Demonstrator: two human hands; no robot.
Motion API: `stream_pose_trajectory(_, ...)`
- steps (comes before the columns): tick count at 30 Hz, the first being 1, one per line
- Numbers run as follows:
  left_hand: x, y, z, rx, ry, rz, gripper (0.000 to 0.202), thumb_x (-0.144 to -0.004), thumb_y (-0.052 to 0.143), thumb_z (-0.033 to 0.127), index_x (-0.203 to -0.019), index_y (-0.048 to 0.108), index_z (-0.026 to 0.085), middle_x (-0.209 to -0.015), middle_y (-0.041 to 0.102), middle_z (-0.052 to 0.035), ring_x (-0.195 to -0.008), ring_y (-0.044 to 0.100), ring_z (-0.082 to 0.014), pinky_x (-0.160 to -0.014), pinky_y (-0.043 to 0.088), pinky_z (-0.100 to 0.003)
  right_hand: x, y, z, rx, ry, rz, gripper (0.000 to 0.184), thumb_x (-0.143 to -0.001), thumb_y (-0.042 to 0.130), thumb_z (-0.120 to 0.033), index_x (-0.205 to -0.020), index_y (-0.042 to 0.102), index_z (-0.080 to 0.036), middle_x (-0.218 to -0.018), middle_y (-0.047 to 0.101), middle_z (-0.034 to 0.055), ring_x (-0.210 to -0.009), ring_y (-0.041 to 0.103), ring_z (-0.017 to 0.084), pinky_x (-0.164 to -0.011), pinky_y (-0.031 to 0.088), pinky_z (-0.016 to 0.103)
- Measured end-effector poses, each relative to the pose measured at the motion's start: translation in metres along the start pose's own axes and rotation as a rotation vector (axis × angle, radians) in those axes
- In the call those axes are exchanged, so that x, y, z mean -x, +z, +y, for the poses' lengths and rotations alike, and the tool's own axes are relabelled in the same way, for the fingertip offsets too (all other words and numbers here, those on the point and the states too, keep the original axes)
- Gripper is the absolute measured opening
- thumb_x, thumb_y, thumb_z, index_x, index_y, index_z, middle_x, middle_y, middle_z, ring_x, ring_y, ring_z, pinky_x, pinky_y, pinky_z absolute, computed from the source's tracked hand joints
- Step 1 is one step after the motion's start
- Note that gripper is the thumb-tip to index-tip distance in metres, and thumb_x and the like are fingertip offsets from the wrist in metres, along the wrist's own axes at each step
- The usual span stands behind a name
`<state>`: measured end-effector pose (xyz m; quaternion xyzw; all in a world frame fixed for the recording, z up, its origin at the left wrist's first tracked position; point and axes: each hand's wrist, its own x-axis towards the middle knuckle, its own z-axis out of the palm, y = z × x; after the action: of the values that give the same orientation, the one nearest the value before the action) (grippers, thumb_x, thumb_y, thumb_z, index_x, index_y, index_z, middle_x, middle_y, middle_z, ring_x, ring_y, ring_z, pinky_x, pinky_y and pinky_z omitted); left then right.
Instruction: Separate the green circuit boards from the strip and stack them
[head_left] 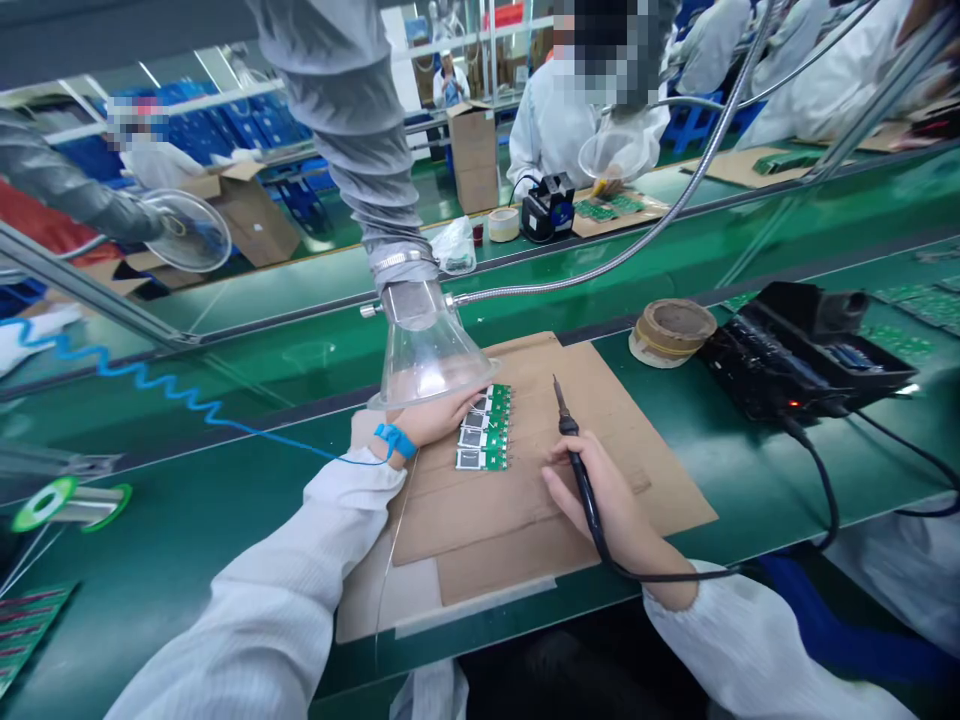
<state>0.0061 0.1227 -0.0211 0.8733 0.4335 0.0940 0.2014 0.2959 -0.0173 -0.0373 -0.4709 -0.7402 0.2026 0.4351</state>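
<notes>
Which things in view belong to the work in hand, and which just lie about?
Likely in use:
soldering iron, in the right hand
circuit boards, at the left hand
cardboard sheet beneath them

Seemingly just lying about:
tan tape roll
clear plastic bag
tall cardboard box

The tabletop [262,510] looks glossy, the cardboard [611,410] matt, the hood [427,365] clear plastic, the soldering iron handle [586,488] smooth plastic.

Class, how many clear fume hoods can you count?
3: one hood just above the left hand, another at far left, a third by the co-worker opposite. Others may be hidden.
</notes>
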Motion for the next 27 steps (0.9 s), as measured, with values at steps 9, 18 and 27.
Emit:
stream_pose_trajectory(9, 0.04, 0.001, 0.002, -0.112, -0.154, 0.155, 0.047, -0.116, 0.036, 0.04, -0.151, 0.062, 0.024, -0.151, 0.068, -0.0107, -0.135, 0.069, -0.0316, -0.115, 0.056, -0.05, 0.001, 0.002, -0.001, -0.005, -0.017, -0.079, 0.023, -0.101, 0.068, -0.023, -0.119, 0.056, -0.027, -0.103, 0.063, 0.0035, -0.092, 0.071, 0.022, -0.083, 0.061, 0.037)
stream_pose_trajectory(18, 0.098, 0.009, 0.036, -0.153, 0.147, 0.074, 0.045, -0.109, 0.056, 0.06, -0.14, 0.067, 0.03, -0.142, 0.066, -0.0117, -0.109, 0.076, -0.0235, -0.072, 0.063, -0.029, -0.002, 0.005, 0.001, 0.0, -0.024, -0.152, 0.026, -0.1, 0.072, -0.026, -0.121, 0.057, -0.028, -0.107, 0.063, 0.0056, -0.09, 0.071, 0.022, -0.078, 0.063, 0.037)
stream_pose_trajectory(27, 0.073, 0.023, 0.054, -0.102, 0.053, 0.072, 0.03, -0.108, 0.056, 0.048, -0.123, 0.068, 0.024, -0.118, 0.069, -0.0083, -0.087, 0.07, -0.0189, -0.063, 0.054, -0.026, -0.001, 0.0, 0.002, -0.062, -0.04, -0.034, 0.015, -0.104, 0.063, -0.019, -0.115, 0.061, -0.029, -0.096, 0.068, 0.0025, -0.081, 0.073, 0.019, -0.073, 0.061, 0.032)
